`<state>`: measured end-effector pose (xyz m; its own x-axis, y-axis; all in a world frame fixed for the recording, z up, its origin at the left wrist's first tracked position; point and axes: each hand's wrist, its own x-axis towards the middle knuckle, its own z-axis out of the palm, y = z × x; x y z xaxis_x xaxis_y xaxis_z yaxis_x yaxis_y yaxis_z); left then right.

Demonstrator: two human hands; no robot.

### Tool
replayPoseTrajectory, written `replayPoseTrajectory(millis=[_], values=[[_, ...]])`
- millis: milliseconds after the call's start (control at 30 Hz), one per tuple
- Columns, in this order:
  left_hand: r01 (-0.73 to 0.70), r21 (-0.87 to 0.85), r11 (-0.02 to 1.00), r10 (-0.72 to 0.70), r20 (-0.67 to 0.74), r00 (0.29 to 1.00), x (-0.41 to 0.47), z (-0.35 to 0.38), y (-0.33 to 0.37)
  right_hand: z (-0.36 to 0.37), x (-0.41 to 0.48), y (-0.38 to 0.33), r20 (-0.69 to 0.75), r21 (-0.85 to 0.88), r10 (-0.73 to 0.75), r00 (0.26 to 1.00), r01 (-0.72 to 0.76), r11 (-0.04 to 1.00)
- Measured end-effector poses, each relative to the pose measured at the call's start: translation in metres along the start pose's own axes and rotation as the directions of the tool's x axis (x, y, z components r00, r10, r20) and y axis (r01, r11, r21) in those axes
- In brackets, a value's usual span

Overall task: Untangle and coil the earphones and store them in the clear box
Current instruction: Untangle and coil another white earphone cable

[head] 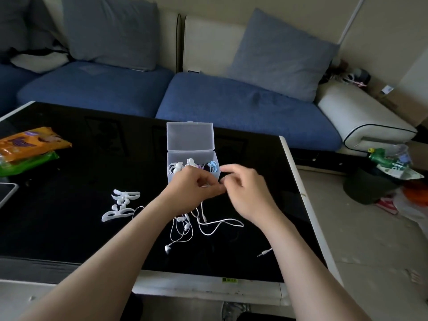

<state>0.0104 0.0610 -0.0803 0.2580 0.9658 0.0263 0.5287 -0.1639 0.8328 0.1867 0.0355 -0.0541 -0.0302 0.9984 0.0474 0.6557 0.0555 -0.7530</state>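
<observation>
Now the left hand [194, 186] pinches the thin white wired earphones [183, 219] just before the clear plastic box [216, 173]. The right hand [245, 193] beside it is blurred, so I cannot tell its grip. The loops trail away from the box.

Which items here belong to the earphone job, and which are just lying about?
Job: white earphones, pinched by the left hand; clear box, lid open, coiled sets inside; white winders, probably.
Lying about: orange packet; green packet; blue cushion; green bottle on the floor.
</observation>
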Motion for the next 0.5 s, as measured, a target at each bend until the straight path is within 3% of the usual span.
replayPoseTrajectory(millis=[100, 200, 300, 367, 433, 500], values=[[-0.009, 0.033, 0.999, 0.008, 0.015, 1.0, 0.0, -0.006, -0.002, 0.01, 0.003, 0.006, 0.117, -0.13, -0.069, 0.991, 0.085, 0.988], [0.01, 0.174, 0.985, -0.019, 0.052, 0.998, -0.001, -0.014, -0.008, 0.01, 0.01, 0.018, 0.042, -0.26, -0.164, 0.986, 0.17, 0.951], [0.059, 0.286, 0.956, -0.081, 0.064, 0.995, -0.003, -0.02, -0.016, 0.006, 0.013, 0.022, -0.218, -0.204, -0.285, 0.933, 0.242, 0.949], [0.086, 0.351, 0.933, -0.119, 0.073, 0.99, -0.005, -0.023, -0.022, -0.001, 0.015, 0.02, -0.494, -0.083, -0.262, 0.829, 0.255, 0.963], [0.108, 0.392, 0.914, -0.147, 0.07, 0.987, -0.006, -0.026, -0.029, -0.007, 0.016, 0.017, -0.689, -0.017, -0.136, 0.712, 0.172, 0.985], [0.133, 0.422, 0.897, -0.161, 0.031, 0.987, -0.007, -0.025, -0.031, -0.012, 0.015, 0.018, -0.725, -0.055, -0.013, 0.689, -0.04, 0.998]])
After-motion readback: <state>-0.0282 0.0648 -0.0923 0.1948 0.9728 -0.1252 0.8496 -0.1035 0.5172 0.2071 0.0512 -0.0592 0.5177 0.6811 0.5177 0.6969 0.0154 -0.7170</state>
